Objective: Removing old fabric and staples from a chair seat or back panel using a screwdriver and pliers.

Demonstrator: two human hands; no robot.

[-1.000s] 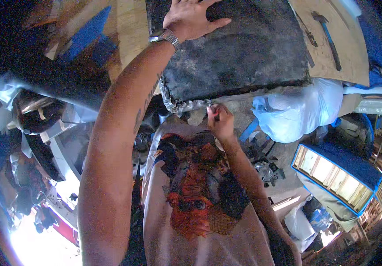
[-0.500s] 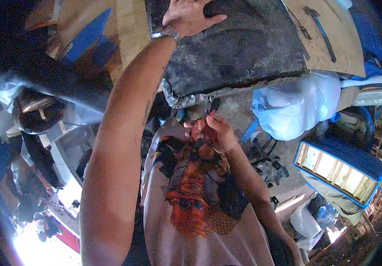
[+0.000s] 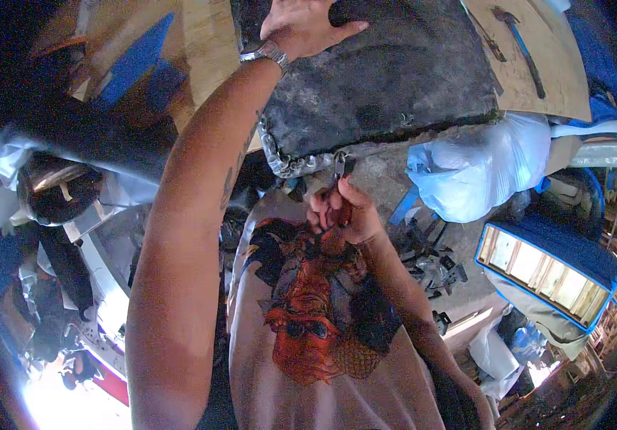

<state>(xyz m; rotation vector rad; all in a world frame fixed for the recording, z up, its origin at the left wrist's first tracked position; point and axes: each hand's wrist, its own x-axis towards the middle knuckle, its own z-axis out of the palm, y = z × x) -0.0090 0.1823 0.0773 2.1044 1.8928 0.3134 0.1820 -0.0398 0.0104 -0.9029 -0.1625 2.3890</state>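
My left hand, with a metal watch at the wrist, lies flat with fingers spread on a black fabric-covered panel; its fingertips run out of view at the top. Close to my body, my right hand is closed round red-handled pliers. The pliers' metal jaws point up at the panel's near edge, just right of its crumpled corner. Whether they grip the fabric there I cannot tell.
A hammer lies on a wooden board at the far right. Below it are a bulging translucent plastic bag and a blue-edged box-like frame with wooden slats. Dark scraps litter the floor. A dark round container stands at left.
My right hand has squeezed the spread red handles together, and the pliers' jaws have come up to the panel's near edge. My left hand stays pressed on the panel.
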